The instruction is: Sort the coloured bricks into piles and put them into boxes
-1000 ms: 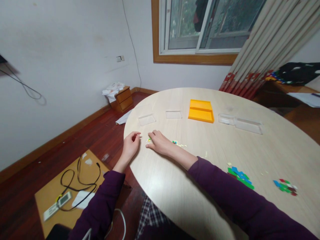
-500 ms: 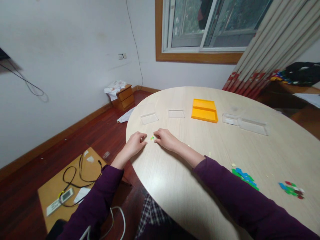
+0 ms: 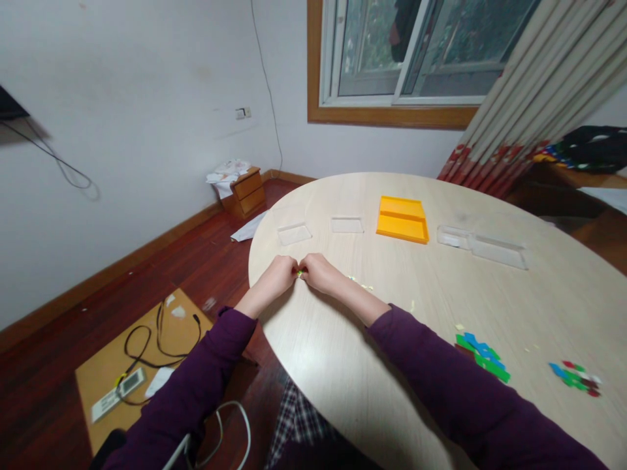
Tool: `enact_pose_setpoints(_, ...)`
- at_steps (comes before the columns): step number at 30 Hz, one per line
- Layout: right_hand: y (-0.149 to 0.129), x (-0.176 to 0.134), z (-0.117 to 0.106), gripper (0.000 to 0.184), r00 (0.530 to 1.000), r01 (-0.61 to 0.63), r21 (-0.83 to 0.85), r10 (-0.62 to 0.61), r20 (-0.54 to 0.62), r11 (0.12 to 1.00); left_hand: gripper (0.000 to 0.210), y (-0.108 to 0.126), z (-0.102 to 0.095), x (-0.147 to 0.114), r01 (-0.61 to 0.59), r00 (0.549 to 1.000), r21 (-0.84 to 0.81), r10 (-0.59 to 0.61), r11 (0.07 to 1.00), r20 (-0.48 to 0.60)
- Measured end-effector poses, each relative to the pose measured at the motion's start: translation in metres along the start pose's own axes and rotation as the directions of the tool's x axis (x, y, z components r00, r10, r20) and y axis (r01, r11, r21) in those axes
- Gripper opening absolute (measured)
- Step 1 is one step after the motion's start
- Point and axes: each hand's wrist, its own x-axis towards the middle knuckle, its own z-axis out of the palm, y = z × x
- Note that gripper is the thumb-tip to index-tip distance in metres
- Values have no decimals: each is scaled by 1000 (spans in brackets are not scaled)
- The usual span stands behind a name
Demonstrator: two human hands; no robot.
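Observation:
My left hand (image 3: 280, 275) and my right hand (image 3: 318, 272) meet near the left edge of the round table (image 3: 353, 365). Their fingers are drawn in and pressed round a small heap of tiny coloured pieces (image 3: 300, 274), mostly yellow and green. The fingers hide most of the heap, and the pieces are too small to name more exactly. Just beyond my hands stands a clear plastic tray (image 3: 294, 234), with a second clear tray (image 3: 347, 225) to its right. A few pale small pieces (image 3: 361, 283) lie behind my right forearm.
A yellow two-part tray (image 3: 402, 219) and a long clear container (image 3: 498, 250) stand toward the table's back. Blue and green flat pieces (image 3: 482, 356) lie at the right, with a mixed heap (image 3: 575, 378) farther over. Cables rest on a low brown surface (image 3: 196, 326) at the left.
My hands have come together over the small heap, closing the gap between them. The pieces, visible between my hands before, are now mostly covered by my fingers.

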Motion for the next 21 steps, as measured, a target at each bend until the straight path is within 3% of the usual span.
enact_pose_setpoints(5,0,-3,0,14,1000,-4,-4,4,11,1000,14,-7,-3,-4,7,1000,-141,-4,990,23)
enact_pose_setpoints(13,-1,2,7,18,999,9,-43,-11,-43,999,21,-12,1,-7,-27,1000,51,27,998,-2)
enact_pose_setpoints(21,-1,2,11,27,997,10,-77,-16,-76,997,25,-13,12,2,-28,997,54,32,998,-66)
